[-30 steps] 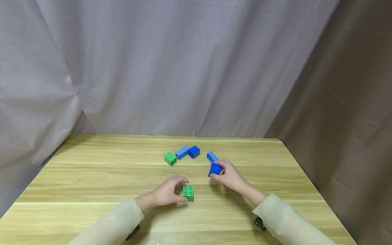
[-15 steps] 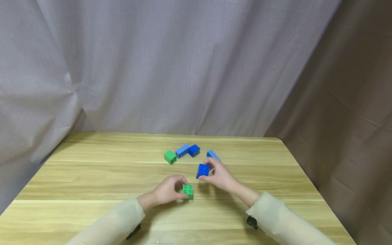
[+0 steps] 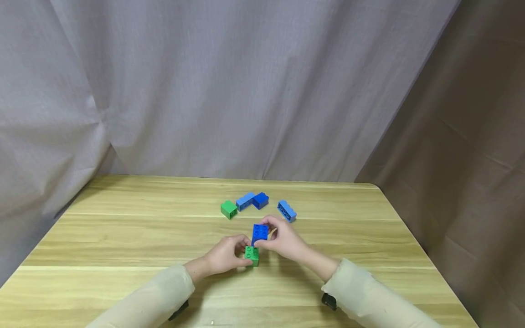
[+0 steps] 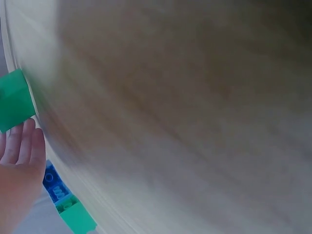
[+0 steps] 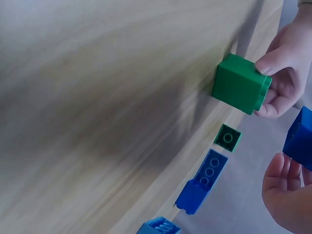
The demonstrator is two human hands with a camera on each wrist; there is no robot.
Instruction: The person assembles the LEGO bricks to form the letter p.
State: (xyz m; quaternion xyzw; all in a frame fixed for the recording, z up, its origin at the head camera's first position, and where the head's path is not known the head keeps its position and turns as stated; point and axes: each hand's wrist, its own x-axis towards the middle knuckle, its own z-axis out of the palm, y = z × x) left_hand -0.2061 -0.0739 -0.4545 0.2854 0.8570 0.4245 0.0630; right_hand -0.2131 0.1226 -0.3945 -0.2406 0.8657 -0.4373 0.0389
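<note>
Between the thumb and fingers of my left hand (image 3: pixel 223 255) is a green toy brick (image 3: pixel 252 256), studs up, near the middle of the table. My right hand (image 3: pixel 285 239) pinches a dark blue brick (image 3: pixel 260 233) by its sides, studs up. In the head view the blue brick sits just behind the green one and slightly overlaps it. The right wrist view shows a gap between the held blue brick (image 5: pixel 301 139) and the green brick (image 5: pixel 241 84). In the left wrist view the green brick (image 4: pixel 15 100) appears at the left edge, above the left fingers.
Farther back on the wooden table (image 3: pixel 123 237) lie a green brick (image 3: pixel 229 209), a light blue brick (image 3: pixel 245 201) touching a dark blue brick (image 3: pixel 260 200), and another light blue brick (image 3: pixel 286 211) to their right. A grey curtain (image 3: pixel 229 91) hangs behind the table.
My right hand has carried the dark blue brick leftward to the green brick, uncovering the light blue brick at the right. My left hand and its green brick stay nearly still.
</note>
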